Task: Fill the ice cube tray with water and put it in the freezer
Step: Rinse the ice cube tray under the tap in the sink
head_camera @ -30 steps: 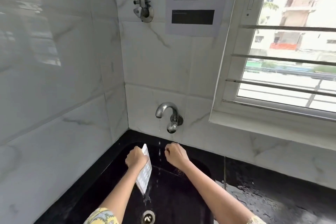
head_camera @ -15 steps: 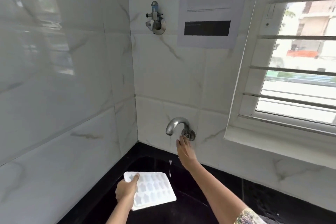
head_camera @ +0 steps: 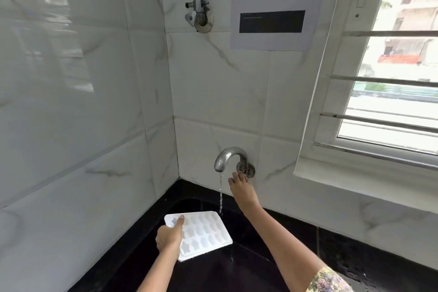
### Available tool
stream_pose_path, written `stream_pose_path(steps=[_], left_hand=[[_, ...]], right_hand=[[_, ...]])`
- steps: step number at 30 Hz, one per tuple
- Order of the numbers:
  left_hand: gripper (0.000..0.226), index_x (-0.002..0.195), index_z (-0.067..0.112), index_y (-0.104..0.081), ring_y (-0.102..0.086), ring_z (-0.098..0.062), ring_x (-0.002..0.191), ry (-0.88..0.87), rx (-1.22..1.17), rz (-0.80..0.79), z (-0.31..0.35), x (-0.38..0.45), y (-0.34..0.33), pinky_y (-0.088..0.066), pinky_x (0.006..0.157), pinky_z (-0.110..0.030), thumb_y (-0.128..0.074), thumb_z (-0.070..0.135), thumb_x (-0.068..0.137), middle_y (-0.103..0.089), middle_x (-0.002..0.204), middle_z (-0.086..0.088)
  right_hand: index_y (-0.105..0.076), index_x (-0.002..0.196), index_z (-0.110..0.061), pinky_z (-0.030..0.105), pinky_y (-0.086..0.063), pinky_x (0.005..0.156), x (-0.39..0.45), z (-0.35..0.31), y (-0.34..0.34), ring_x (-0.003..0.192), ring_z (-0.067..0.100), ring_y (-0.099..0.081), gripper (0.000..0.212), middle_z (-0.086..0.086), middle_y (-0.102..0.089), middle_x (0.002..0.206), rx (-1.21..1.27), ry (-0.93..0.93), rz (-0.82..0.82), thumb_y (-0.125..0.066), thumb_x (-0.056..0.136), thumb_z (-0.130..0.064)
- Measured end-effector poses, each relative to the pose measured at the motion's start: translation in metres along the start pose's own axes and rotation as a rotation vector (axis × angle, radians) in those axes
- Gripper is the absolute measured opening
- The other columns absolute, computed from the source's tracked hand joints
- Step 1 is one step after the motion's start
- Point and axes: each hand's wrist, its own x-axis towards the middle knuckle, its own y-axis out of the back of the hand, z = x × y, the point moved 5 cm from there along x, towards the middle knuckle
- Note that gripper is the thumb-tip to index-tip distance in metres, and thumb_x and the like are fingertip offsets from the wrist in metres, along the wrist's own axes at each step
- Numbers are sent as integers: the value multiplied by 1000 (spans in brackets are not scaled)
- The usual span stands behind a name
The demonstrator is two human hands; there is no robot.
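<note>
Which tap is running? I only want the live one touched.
The lower curved tap: water streams from its spout; the upper valve is dry.

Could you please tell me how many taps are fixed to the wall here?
2: a curved tap low over the sink, running, and a small angle tap higher up, left of the paper notice.

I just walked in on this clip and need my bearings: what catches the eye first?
A thin stream of water falls from the wall tap just past the far edge of the white ice cube tray, held over the black sink by the left hand. The right hand reaches to the tap's valve.
</note>
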Motion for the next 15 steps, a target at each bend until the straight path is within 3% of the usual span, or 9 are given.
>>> stream_pose_path(steps=[4, 9, 15], left_hand=[[36, 76, 2, -48, -52, -29, 78, 2, 1, -3, -1, 0, -2, -46, 74, -37, -64, 33, 87, -51, 73, -9], [48, 105, -8, -59, -54, -29, 79, -6, 40, -2, -3, 1, 0, -46, 74, -36, -64, 35, 86, -58, 90, -17], [51, 110, -10, -59, -57, -31, 81, 1, 57, -13, -3, 2, 3, -48, 76, -38, -64, 35, 87, -57, 90, -16]], right_hand=[[-31, 133, 2, 38, -31, 109, -1, -3, 2, 138, 35, -19, 46, 21, -27, 142, -50, 20, 2, -45, 89, 3], [-31, 133, 2, 39, -29, 110, 1, -2, -1, 137, 35, -20, 46, 21, -28, 142, -114, 30, -11, -46, 89, 1], [-30, 133, 2, 39, -29, 110, 2, -2, -3, 138, 35, -19, 48, 21, -28, 142, -142, 45, -24, -48, 88, 2]])
